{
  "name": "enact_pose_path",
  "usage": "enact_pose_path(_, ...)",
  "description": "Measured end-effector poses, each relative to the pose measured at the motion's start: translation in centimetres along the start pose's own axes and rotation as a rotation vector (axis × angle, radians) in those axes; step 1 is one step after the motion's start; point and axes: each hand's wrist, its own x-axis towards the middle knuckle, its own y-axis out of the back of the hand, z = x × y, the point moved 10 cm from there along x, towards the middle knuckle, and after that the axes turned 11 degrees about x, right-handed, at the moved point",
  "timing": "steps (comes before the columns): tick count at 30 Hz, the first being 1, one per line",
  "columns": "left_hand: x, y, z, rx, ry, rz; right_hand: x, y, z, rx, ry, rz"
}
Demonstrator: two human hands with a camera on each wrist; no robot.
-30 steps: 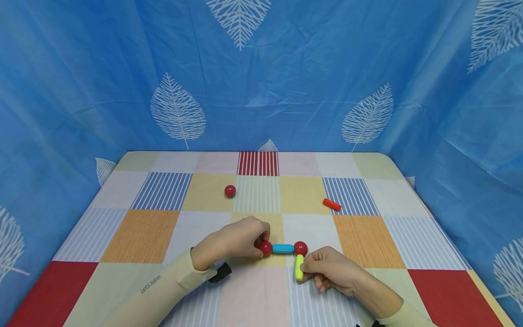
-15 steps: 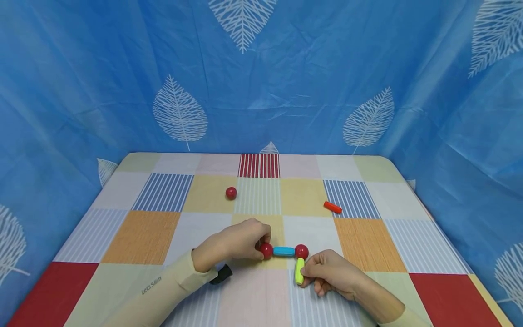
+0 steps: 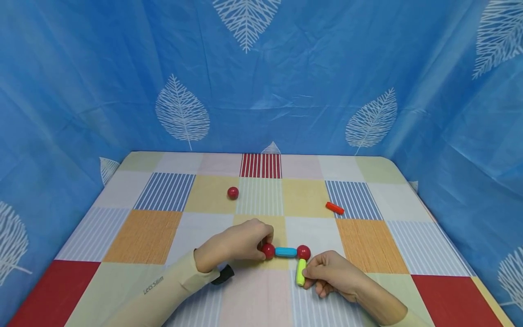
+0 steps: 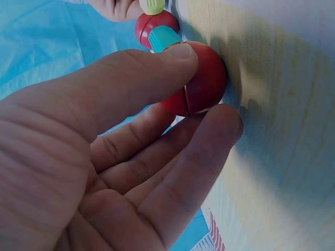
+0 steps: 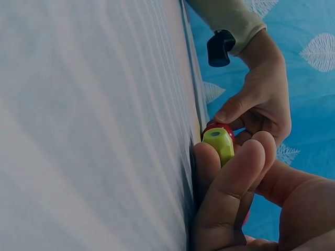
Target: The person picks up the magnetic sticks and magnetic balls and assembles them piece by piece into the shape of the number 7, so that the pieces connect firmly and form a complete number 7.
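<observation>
My left hand (image 3: 241, 240) pinches a red ball (image 4: 207, 78) between thumb and fingers, low at the cloth. From that ball a ribbed blue rod (image 3: 285, 252) runs right to a second red ball (image 3: 303, 252). A yellow-green rod (image 3: 300, 272) meets this second ball and points toward the front edge. My right hand (image 3: 337, 274) holds the yellow-green rod between thumb and fingers from its right side. In the right wrist view the rod's near end (image 5: 215, 135) shows a dark round spot in its middle.
Farther back on the patchwork tablecloth (image 3: 212, 227) lie a loose red ball (image 3: 233, 193) on the left and a short red-orange rod (image 3: 335, 208) on the right. A blue curtain (image 3: 269, 91) with white leaf prints surrounds the table's back and sides.
The whole scene has shifted slightly right and down in the head view. Both hands keep their holds, and the joined pieces stay in nearly the same arrangement.
</observation>
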Motion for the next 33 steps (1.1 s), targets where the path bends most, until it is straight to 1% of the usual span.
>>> enact_pose_path(6, 0.1, -0.1, 0.1, 0.007, -0.005, 0.002, 0.0, 0.2, 0.0, -0.008, 0.012, 0.016)
enact_pose_path(15, 0.1, -0.3, -0.1, 0.002, 0.009, -0.006, 0.0, 0.1, 0.0, -0.007, 0.017, -0.006)
enact_pose_path(24, 0.0, -0.1, 0.0, 0.0, -0.002, 0.003, -0.2, 0.2, 0.0, -0.026, 0.016, 0.002)
enact_pose_path(29, 0.0, -0.2, 0.0, -0.001, 0.001, 0.002, -0.4, 0.7, -0.8, -0.05, 0.039, 0.0)
enact_pose_path(33, 0.0, -0.3, -0.1, -0.002, 0.005, -0.002, -0.6, 1.8, -2.1, -0.105, 0.079, 0.031)
